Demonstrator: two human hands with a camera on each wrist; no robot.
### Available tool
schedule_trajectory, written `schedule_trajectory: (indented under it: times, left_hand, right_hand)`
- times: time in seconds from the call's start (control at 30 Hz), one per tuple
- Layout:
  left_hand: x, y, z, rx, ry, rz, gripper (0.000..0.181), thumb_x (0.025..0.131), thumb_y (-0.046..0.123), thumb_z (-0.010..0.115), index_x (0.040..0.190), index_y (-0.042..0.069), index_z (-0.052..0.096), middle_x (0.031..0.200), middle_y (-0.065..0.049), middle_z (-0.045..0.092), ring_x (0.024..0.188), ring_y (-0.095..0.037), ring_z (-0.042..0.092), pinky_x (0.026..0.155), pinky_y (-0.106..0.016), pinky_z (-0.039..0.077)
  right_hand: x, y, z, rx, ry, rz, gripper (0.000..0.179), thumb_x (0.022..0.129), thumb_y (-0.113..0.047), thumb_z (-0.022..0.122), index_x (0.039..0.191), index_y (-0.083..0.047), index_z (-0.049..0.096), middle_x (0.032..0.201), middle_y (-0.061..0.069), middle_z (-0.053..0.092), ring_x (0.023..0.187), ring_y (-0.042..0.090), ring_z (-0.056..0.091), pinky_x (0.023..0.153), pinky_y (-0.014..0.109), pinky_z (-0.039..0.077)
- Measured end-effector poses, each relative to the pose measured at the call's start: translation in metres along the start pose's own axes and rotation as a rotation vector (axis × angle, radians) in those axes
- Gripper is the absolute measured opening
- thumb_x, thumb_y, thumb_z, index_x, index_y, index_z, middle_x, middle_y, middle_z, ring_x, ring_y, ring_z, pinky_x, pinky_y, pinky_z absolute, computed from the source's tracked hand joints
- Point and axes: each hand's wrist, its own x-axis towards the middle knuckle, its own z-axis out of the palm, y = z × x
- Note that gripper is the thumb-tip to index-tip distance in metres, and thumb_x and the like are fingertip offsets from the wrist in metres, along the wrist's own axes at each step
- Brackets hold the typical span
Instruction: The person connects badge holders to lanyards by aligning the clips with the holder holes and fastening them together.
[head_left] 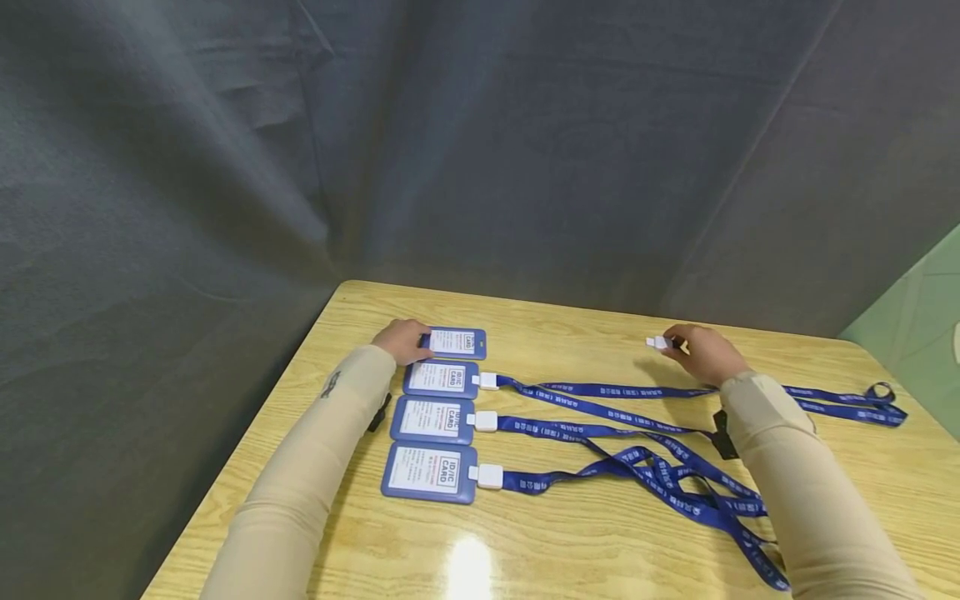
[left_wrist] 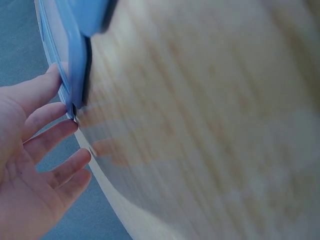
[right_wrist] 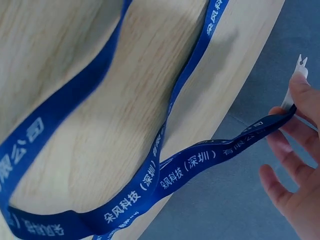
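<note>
My left hand is at the left end of the farthest blue ID card holder, which lies on the table. In the left wrist view, thumb and index finger pinch the edge of that holder, while the other fingers spread beside it. At the far right, my right hand pinches a white plastic clip between thumb and fingers, raised above the table. From this clip hangs a blue lanyard with white lettering, trailing down toward the tabletop. The clip's forked end points away from the fingers.
Three more blue card holders, the nearest one included, lie in a column with white clips attached. Their blue lanyards stretch rightward, overlapping in a tangle. A dark grey curtain hangs behind the wooden table.
</note>
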Motion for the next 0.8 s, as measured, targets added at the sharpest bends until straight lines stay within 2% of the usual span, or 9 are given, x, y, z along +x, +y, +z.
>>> schedule_trajectory:
  times: [0.33, 0.8]
  left_hand:
    - [0.0006, -0.0009, 0.0014, -0.012, -0.001, -0.01, 0.052, 0.09, 0.028, 0.06, 0.134, 0.003, 0.049, 0.136, -0.016, 0.052, 0.128, -0.033, 0.047, 0.109, -0.044, 0.036]
    - [0.0037, 0.004, 0.0002, -0.015, -0.025, -0.031, 0.053, 0.09, 0.028, 0.061, 0.135, 0.003, 0.048, 0.137, -0.015, 0.051, 0.129, -0.032, 0.045, 0.11, -0.043, 0.035]
  right_hand:
    - [0.0032, -0.0042, -0.0009, -0.024, 0.046, -0.045, 0.029, 0.09, -0.012, 0.059, 0.109, 0.009, 0.059, 0.098, 0.026, 0.064, 0.082, 0.033, 0.062, 0.075, 0.05, 0.051]
    - [0.0071, -0.0059, -0.0008, -0.014, 0.036, -0.064, 0.027, 0.09, -0.013, 0.059, 0.109, 0.008, 0.06, 0.098, 0.025, 0.065, 0.084, 0.033, 0.062, 0.076, 0.05, 0.05]
